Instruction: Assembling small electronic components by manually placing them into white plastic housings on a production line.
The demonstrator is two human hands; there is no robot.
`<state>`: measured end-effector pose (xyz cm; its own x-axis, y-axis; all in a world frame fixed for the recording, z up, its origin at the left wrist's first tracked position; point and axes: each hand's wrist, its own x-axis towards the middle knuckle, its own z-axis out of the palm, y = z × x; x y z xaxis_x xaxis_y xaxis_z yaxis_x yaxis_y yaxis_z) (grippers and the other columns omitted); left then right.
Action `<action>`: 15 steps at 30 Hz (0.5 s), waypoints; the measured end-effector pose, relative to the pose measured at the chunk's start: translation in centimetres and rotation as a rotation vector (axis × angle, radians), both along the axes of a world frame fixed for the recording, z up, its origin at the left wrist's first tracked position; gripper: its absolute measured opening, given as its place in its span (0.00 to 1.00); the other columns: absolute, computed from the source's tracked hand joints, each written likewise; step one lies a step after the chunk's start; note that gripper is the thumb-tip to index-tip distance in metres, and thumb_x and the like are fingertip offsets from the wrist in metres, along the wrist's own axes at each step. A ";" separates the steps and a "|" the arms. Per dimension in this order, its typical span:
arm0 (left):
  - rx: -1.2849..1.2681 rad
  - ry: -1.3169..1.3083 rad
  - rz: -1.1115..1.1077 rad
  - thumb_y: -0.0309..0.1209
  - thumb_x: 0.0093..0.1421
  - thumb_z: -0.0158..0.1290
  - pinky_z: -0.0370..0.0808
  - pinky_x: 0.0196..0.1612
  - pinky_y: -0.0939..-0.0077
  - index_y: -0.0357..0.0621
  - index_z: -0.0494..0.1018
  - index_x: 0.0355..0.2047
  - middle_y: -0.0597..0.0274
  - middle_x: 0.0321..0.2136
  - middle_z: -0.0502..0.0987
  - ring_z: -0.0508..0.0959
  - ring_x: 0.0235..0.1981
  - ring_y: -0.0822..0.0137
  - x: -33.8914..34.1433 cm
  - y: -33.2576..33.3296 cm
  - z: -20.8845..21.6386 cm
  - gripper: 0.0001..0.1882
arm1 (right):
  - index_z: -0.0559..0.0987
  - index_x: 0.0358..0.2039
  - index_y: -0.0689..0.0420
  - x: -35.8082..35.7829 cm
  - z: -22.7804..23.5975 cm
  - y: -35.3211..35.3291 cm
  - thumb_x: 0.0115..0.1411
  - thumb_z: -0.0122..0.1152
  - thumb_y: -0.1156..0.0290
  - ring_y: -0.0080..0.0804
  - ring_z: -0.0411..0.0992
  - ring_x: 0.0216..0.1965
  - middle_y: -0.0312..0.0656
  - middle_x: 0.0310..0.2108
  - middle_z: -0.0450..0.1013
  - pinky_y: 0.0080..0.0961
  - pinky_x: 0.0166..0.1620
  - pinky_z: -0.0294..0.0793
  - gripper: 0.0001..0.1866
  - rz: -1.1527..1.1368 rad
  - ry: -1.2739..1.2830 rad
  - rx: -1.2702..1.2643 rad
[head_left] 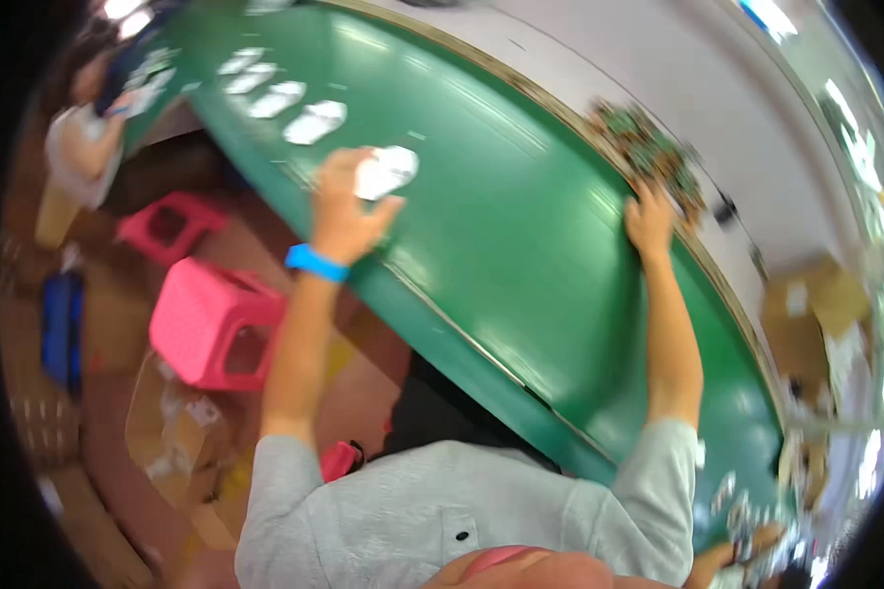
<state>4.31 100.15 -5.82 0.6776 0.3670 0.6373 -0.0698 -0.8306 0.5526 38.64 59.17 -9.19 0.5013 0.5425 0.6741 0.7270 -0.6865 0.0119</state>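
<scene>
At the left part of the green work surface [462, 196], my left hand [349, 211], with a blue band on its wrist, has its fingers and thumb around a white rounded flat piece [391, 173]. The piece is too blurred to name more exactly. Farther up the surface lie several similar white pieces [314, 122] in a row. My right hand [648, 224] reaches to the far edge, fingers stretched out and a little apart. Its fingertips are at a pile of small green and brown parts [648, 142]; whether they touch it is blurred.
A wooden strip [521, 82] edges the far side of the surface. Pink stools [216, 324] stand on the floor at left. Another person [83, 147] works at the upper left, and another person's hand [712, 564] shows at lower right. Cardboard boxes [805, 314] stand at right.
</scene>
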 end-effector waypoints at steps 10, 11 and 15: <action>0.094 0.228 0.211 0.39 0.53 0.61 0.72 0.56 0.58 0.47 0.68 0.61 0.49 0.50 0.76 0.71 0.51 0.46 1.8 1.7 -6.3 0.34 | 0.82 0.39 0.59 -3.1 -0.5 0.0 0.61 0.57 0.75 0.46 0.75 0.41 0.45 0.41 0.77 0.36 0.46 0.76 0.08 0.053 0.269 0.105; 0.113 0.224 0.213 0.39 0.53 0.61 0.72 0.56 0.58 0.47 0.68 0.61 0.49 0.50 0.76 0.71 0.51 0.46 2.1 0.8 -5.5 0.34 | 0.82 0.39 0.59 -3.4 -0.4 -0.2 0.61 0.57 0.75 0.46 0.75 0.41 0.45 0.41 0.77 0.36 0.46 0.76 0.08 0.055 0.267 0.124; 0.120 0.351 0.194 0.38 0.53 0.60 0.73 0.53 0.60 0.50 0.71 0.57 0.50 0.45 0.76 0.73 0.47 0.47 3.2 -3.8 -3.1 0.30 | 0.82 0.38 0.58 -6.6 0.1 -1.0 0.58 0.59 0.78 0.45 0.75 0.39 0.45 0.39 0.77 0.37 0.45 0.76 0.08 0.201 0.328 0.173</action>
